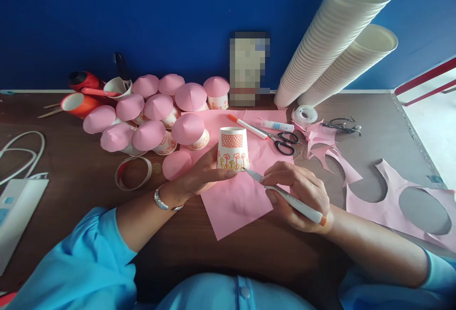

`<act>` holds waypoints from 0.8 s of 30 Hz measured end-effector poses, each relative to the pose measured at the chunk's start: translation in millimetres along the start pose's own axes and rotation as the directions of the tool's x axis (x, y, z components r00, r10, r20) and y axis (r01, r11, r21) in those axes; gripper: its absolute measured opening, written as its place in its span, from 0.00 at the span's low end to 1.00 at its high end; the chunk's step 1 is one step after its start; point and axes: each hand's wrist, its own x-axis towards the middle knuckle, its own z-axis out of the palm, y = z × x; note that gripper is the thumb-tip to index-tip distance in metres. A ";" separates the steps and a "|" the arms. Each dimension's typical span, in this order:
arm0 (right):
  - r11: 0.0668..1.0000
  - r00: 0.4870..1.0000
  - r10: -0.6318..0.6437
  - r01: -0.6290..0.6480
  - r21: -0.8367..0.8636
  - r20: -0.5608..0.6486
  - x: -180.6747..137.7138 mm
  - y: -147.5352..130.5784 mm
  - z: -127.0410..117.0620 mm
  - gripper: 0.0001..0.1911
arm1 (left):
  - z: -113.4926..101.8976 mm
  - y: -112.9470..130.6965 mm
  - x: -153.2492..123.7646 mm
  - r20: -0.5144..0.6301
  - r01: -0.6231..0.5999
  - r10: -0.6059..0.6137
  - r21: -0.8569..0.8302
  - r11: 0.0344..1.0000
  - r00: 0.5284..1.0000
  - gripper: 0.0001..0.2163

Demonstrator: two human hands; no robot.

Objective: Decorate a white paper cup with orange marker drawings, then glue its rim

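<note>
My left hand (203,173) grips an upside-down white paper cup (233,151) near its lower rim. On the cup is a red lattice patch above drawn red flowers and greenish plants. My right hand (301,193) holds a white marker (297,205) with an orange end, its tip at or very near the cup's lower edge. Beneath the cup lie pink paper sheets (238,210). Just behind it are an orange-and-white marker (249,127), black-handled scissors (285,143) and a glue stick (278,126).
Several decorated cups with pink paper cones (153,134) stand at left behind a tape roll (133,173). Two tall paper cup stacks (331,30) lean at back right. Pink paper scraps (374,196), clear tape (304,115) and a white power strip (21,215) lie at the sides.
</note>
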 end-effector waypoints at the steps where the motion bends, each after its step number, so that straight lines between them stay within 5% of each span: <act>1: 1.000 1.000 -0.004 0.004 -0.001 -0.002 0.0 0.1 -0.1 0.09 | 0.5 0.5 0.0 -0.001 -0.008 0.008 -0.003 1.000 1.000 0.19; 24: 0.999 1.000 0.024 -0.024 0.031 0.001 1.8 -0.4 -0.8 0.09 | -1.7 -3.6 2.4 0.026 -0.035 0.036 -0.037 0.999 0.999 0.22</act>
